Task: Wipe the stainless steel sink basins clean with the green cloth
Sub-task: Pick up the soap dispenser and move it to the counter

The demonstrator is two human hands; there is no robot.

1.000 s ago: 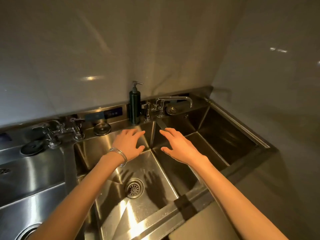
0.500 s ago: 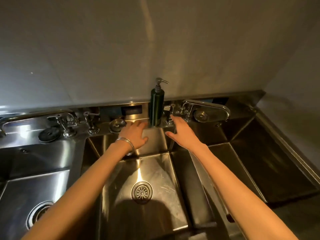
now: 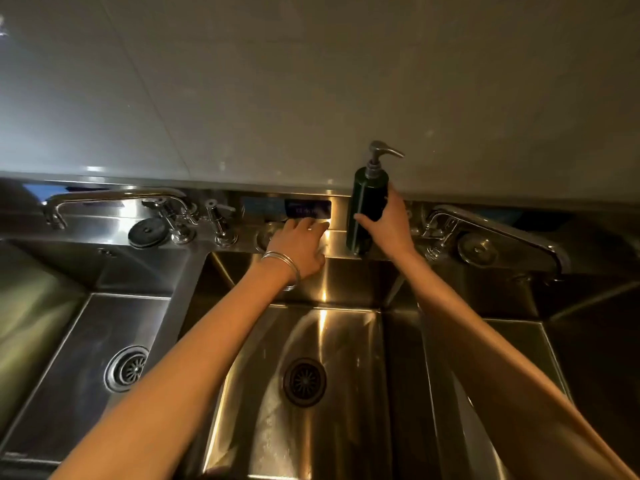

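Steel ledge point(image 3: 339, 237) behind the middle basin point(image 3: 311, 375): my right hand point(image 3: 388, 226) grips the dark pump bottle point(image 3: 367, 206) standing there. Left of the bottle, my left hand point(image 3: 298, 244) lies flat, fingers straight, perhaps touching metal. Green cloth unseen.

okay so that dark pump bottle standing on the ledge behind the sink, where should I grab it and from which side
Probably around the body of the pump bottle, below the shoulder, coming from the right. It stands upright and its straight round sides suit a wrap; the right hand already grips it there. The thin pump head gives a poorer hold.
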